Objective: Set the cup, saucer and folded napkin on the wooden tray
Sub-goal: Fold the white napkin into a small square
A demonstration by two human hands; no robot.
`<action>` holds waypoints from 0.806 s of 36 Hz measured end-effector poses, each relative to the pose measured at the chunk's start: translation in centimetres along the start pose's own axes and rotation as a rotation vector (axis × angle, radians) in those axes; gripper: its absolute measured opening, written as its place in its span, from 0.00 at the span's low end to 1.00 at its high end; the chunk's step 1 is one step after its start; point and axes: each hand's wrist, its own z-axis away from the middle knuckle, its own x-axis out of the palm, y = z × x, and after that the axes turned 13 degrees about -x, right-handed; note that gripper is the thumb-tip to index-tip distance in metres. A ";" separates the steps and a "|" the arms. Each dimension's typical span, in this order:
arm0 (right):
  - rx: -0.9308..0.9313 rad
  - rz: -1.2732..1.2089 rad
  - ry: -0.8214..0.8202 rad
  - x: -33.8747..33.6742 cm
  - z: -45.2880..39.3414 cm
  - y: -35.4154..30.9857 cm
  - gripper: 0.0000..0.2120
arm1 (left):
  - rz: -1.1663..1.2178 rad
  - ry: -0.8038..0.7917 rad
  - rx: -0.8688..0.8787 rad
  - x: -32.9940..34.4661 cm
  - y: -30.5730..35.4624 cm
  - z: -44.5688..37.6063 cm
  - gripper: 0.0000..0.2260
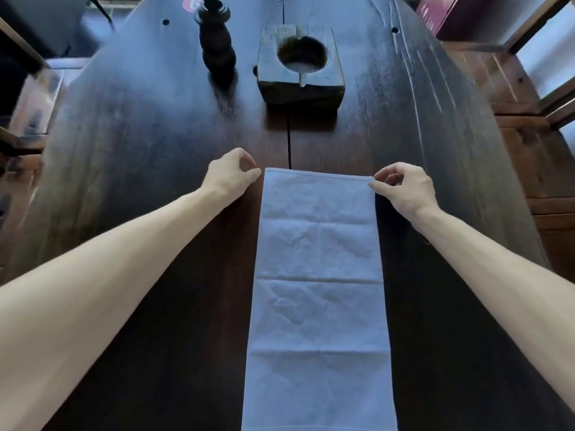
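A pale napkin [319, 275] lies flat on the dark worktop [140, 150], folded into a long strip whose axis runs from 12 o'clock to 6 o'clock, straight away from the person. Its near end runs out of view at 6 o'clock; its far edge lies between the two hands. The right hand [404, 189] pinches the far right corner, thumb and fingers [378, 177] curled onto the hem. The left hand [231, 175] sits at 9 o'clock of the far left corner, just beside it, thumb and fingertip pressed together; whether it touches the cloth cannot be told, and it appears to hold nothing. The right hand is thus the one already on the napkin, and the next fold, judged from this layout, would likely bring the far edge back toward 6 o'clock along the strip's length.

The cloth is crumpled, with three cross creases marking it into panels, and a thin stitched hem along the far edge.

Further out, toward 12 o'clock, stand a square wooden block [300, 63] with a round hollow and a dark turned post [216, 45]. No cup, saucer or tray is in view, so the task appears to be at an early stage.
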 end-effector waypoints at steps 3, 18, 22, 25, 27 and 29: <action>0.039 0.038 0.002 0.4 -0.5 0.4 0.09 | -0.062 -0.001 0.034 0.7 0.5 -1.0 0.09; 0.125 0.174 -0.171 0.5 -2.3 -1.2 0.10 | -0.270 0.107 0.127 2.6 0.8 -2.1 0.09; 0.123 0.237 -0.180 0.9 -2.1 -1.3 0.06 | -0.229 0.106 0.138 2.8 0.8 -2.0 0.08; 0.120 0.268 -0.198 1.2 -2.2 -1.2 0.07 | -0.192 0.111 0.105 2.7 0.6 -2.1 0.03; 0.106 0.284 -0.202 1.4 -2.2 -1.1 0.07 | -0.164 0.119 0.082 2.5 0.5 -2.0 0.03; 0.083 0.293 -0.187 1.5 -1.9 -1.0 0.07 | -0.149 0.127 0.077 2.4 0.3 -2.1 0.03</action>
